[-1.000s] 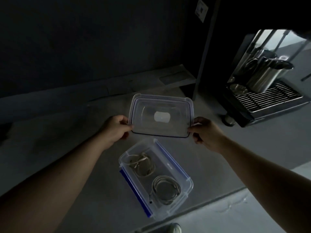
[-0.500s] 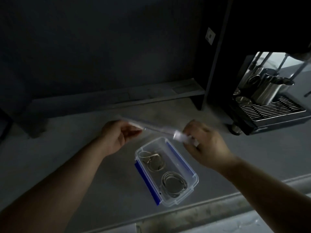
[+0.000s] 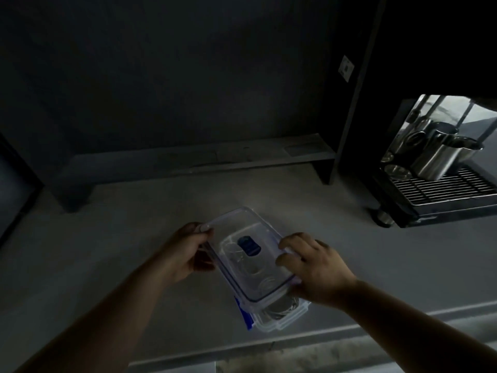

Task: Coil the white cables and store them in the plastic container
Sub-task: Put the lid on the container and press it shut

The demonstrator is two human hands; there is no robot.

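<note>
A clear plastic lid point(image 3: 251, 275) with a blue label lies over the clear plastic container point(image 3: 279, 320), shifted a little toward the far end so the container's near end shows. My left hand point(image 3: 185, 254) grips the lid's far-left edge. My right hand point(image 3: 314, 267) holds its right edge, fingers curled over the rim. Coiled white cables point(image 3: 279, 308) show faintly through the plastic inside the container. A blue clip flap point(image 3: 243, 316) hangs at the container's near-left side.
The container rests on a grey countertop point(image 3: 134, 238) in dim light. An espresso machine point(image 3: 441, 181) with a steel jug point(image 3: 441, 154) on its drip grate stands at the right. A low dark shelf point(image 3: 201, 157) runs along the back wall.
The lid was held flat facing me above the container, then tipped edge-on, and now it lies label-up over the container. Both hands came down with it.
</note>
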